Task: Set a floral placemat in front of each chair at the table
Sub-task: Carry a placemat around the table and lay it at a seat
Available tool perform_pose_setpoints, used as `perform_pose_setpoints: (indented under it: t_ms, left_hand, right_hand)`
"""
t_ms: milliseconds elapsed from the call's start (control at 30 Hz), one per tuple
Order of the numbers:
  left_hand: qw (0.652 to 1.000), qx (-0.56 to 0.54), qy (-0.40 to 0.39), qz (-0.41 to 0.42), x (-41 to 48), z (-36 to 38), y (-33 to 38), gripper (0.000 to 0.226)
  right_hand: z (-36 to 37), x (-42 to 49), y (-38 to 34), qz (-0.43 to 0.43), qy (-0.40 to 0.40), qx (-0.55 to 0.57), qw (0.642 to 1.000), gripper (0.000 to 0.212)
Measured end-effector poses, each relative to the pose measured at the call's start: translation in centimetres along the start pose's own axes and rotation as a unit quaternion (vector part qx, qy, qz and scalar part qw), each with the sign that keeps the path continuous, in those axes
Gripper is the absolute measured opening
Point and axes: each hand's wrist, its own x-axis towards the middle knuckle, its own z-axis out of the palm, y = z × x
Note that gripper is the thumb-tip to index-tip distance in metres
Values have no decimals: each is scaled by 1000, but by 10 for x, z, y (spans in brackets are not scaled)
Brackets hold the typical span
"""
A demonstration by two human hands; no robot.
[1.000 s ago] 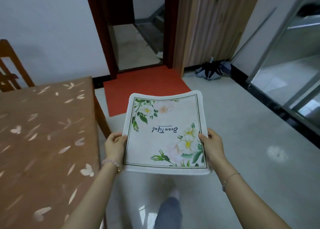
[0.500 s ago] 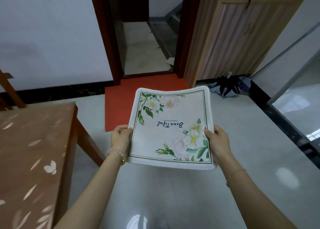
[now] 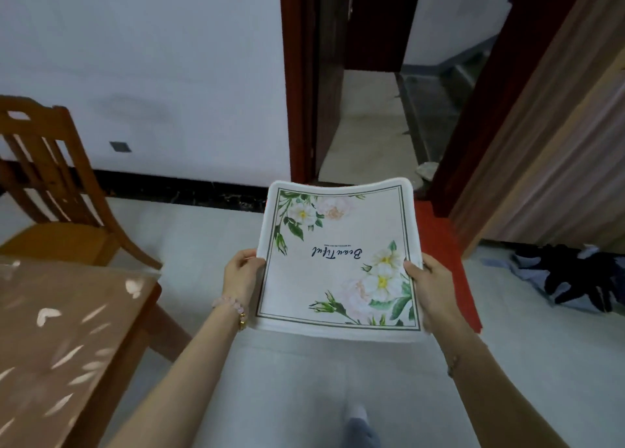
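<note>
A white floral placemat (image 3: 341, 265) with green leaves, pale flowers and upside-down script hangs flat in the air over the floor, held by both sides. My left hand (image 3: 241, 271) grips its left edge and my right hand (image 3: 427, 285) grips its right edge. The brown table (image 3: 54, 339) with a petal-patterned cover fills the lower left. A wooden chair (image 3: 57, 204) stands at the table's far end. The placemat is to the right of the table, not above it.
An open doorway with a dark red frame (image 3: 297, 75) lies straight ahead, a red doormat (image 3: 446, 254) under the placemat's right side. A wooden cabinet (image 3: 554, 150) stands at right, with dark clothing (image 3: 575, 275) heaped on the floor. My foot (image 3: 358, 424) shows below.
The view has swung left and forward: the chair has come into sight and the table corner sits lower left. The placemat stays held in both hands the same way.
</note>
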Motion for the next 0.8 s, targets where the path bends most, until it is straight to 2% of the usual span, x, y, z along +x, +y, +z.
perform_pose_setpoints:
  t_ms: [133,333,500,667,800]
  left_hand:
    - [999,-6,53,0,69,27,42,15]
    - [987,-34,154,-7,161,19,76,21]
    - [985,-34,167,-20,263,2,103,16]
    - [981,-44,188,2,383,-30,163,15]
    - [970,-57,235,4,460,-63,213,17]
  right_hand:
    - [50,98,-43,-8,-63,-7,998,19]
    - [151,203,-82,-20,-166,-41,985,16]
    - [262,283,-107,-37,-212,-50,975,18]
    - [392,357,-156,-47,-246,-47,967,17]
    - [492,403,-200,-47,-285,-42,957,16]
